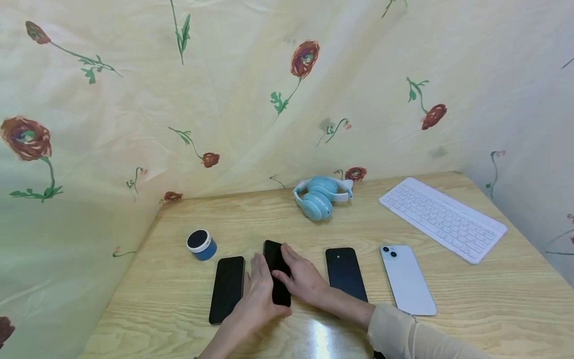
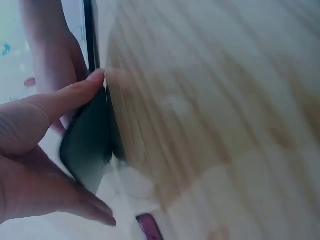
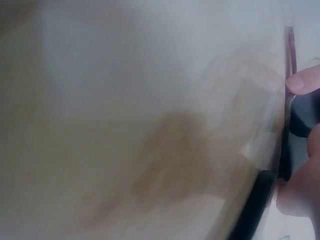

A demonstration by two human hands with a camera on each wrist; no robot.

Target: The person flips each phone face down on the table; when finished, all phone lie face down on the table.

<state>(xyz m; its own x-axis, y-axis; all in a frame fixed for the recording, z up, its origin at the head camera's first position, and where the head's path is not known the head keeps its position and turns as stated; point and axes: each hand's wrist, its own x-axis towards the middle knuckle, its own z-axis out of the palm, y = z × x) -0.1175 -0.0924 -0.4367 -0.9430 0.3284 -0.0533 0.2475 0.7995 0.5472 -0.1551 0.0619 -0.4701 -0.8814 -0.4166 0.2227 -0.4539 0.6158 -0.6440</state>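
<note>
A black phone (image 1: 274, 259) lies face up on the wooden table (image 1: 493, 299), second in a row of phones. My left hand (image 1: 259, 291) holds its left edge. In the left wrist view a fingertip (image 2: 95, 80) and the thumb pinch the dark phone (image 2: 87, 145) between them. My right hand (image 1: 299, 275) reaches across from the right and curls over the phone's right edge. The right wrist view is blurred and shows a fingertip (image 3: 305, 80) beside a dark phone edge (image 3: 257, 200).
Another black phone (image 1: 226, 289) lies to the left; a third black phone (image 1: 345, 273) and a white phone (image 1: 407, 279) lie to the right. A small blue speaker (image 1: 201, 244), pale blue headphones (image 1: 320, 196) and a white keyboard (image 1: 441, 218) sit further back. Flowered cloth covers the walls.
</note>
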